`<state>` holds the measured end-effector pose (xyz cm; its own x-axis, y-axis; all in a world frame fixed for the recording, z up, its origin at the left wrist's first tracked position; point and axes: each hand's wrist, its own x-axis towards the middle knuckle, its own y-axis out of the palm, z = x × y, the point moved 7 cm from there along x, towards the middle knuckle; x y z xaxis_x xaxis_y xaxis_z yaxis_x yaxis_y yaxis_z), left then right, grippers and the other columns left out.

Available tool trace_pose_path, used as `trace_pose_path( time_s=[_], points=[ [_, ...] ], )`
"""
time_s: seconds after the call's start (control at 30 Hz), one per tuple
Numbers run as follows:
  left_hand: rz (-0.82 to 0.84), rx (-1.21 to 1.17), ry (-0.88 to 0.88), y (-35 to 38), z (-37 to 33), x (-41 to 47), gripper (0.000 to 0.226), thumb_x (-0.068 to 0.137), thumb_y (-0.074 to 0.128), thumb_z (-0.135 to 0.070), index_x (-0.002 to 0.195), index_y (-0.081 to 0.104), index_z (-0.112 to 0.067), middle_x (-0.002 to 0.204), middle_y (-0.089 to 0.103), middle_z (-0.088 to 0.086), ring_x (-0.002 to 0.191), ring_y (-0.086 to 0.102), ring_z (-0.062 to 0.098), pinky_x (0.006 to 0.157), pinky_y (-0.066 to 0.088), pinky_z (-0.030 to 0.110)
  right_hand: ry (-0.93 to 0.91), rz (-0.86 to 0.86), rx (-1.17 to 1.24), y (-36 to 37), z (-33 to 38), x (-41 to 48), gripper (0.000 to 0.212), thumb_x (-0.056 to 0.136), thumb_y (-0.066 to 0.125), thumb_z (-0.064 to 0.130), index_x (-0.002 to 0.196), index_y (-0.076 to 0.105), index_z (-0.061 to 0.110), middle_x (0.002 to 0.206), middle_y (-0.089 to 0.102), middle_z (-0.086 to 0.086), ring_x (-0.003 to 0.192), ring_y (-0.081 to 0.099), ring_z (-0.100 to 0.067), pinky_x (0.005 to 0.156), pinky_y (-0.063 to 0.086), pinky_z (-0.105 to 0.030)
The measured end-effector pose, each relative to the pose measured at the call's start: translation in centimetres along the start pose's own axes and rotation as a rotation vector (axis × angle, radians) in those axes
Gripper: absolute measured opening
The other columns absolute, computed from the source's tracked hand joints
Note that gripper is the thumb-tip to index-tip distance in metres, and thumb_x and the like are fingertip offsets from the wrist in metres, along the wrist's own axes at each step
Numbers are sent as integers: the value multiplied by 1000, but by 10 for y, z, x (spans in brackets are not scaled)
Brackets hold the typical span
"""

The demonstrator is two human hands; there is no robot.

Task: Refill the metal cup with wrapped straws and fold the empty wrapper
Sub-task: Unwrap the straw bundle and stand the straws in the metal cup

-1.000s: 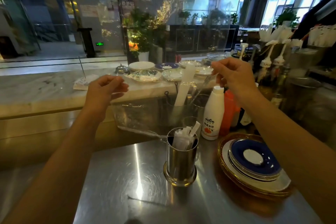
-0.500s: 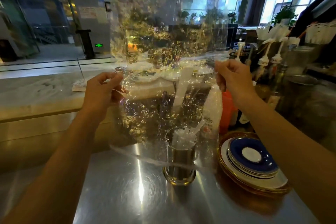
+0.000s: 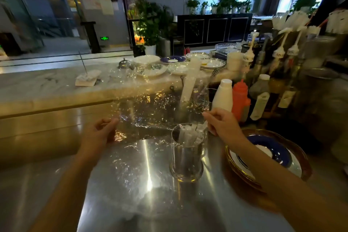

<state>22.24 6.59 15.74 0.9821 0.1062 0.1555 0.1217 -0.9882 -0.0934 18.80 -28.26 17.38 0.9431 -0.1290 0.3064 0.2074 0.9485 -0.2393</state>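
A clear, crinkled plastic wrapper (image 3: 150,111) is stretched between my hands over the steel counter. My left hand (image 3: 101,133) pinches its left edge low near the counter. My right hand (image 3: 222,122) pinches the right edge just above the cup. The metal cup (image 3: 186,162) stands upright on the counter, partly behind the wrapper's lower part. White wrapped straws (image 3: 190,133) stick out of its top.
A stack of blue and white plates on a gold-rimmed plate (image 3: 273,154) sits right of the cup. A white bottle (image 3: 223,96), an orange bottle (image 3: 240,98) and syrup pumps stand behind. Plates and a bell cover the marble ledge (image 3: 47,88) beyond.
Both hands have dropped from chest height down toward the counter, bringing the wrapper with them. The wrapper was held up spread in front of the view and now hangs low by the cup.
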Motion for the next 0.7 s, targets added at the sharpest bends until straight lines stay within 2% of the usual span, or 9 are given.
trace_pose_path(
  time_s=[0.07,0.17,0.23,0.3,0.37,0.43,0.53,0.6,0.7],
  points=[
    [-8,12,5,-9,12,-6,10,81,62,-27,79,64,-18,69,56,4,61,50,17,58,48,32,-19,-45,-82,0,-8,-4,14,87,58,24,73,59,21,63,58,8,59,55,-9,58,46,-25],
    [-85,61,9,-25,31,-17,7,86,60,-19,81,64,-15,75,60,12,64,54,20,51,50,26,-84,-174,-274,-10,-15,-9,4,88,56,21,86,59,21,86,58,5,82,57,-13,67,43,-21],
    [-147,78,0,-35,44,-26,6,87,59,-13,83,64,-11,74,61,17,58,57,21,45,51,17,-67,-173,-374,-11,-23,-7,19,90,53,23,106,58,16,106,57,-3,100,55,-22,83,48,-33],
    [-188,59,-25,-44,58,-34,6,88,57,-8,88,62,-5,71,59,19,47,60,13,42,50,14,-59,-93,-453,-4,-31,-4,40,90,50,29,125,47,10,128,52,-12,118,48,-27,100,41,-45],
    [-220,28,-65,-52,73,-42,6,89,55,-5,90,59,-2,68,56,18,40,58,4,40,49,13,-45,-12,-485,5,-37,-3,54,90,48,37,136,33,13,140,43,-12,127,40,-27,105,35,-48],
    [-242,25,-110,-59,90,-49,6,90,54,-4,86,59,-4,64,59,16,37,56,3,39,48,12,-70,50,-523,14,-41,-4,57,90,44,44,138,27,18,141,42,-10,128,40,-25,105,35,-44],
    [-264,42,-156,-70,113,-56,10,90,54,-5,82,60,-2,48,62,3,36,54,5,38,47,14,-165,130,-640,28,-42,-6,58,88,33,58,134,29,24,135,49,-5,121,47,-22,98,37,-36],
    [-282,66,-190,-76,124,-60,9,90,55,-7,83,60,-2,54,60,10,36,55,6,38,47,16,-191,255,-744,41,-50,-8,63,87,24,63,136,27,24,143,41,-1,128,40,-20,104,30,-41],
    [-292,76,-233,-81,136,-66,9,89,56,-9,82,59,-6,64,58,18,37,56,6,39,49,18,-204,399,-813,55,-58,-11,49,90,23,57,127,37,28,138,45,3,129,38,-18,105,28,-44]
  ],
)
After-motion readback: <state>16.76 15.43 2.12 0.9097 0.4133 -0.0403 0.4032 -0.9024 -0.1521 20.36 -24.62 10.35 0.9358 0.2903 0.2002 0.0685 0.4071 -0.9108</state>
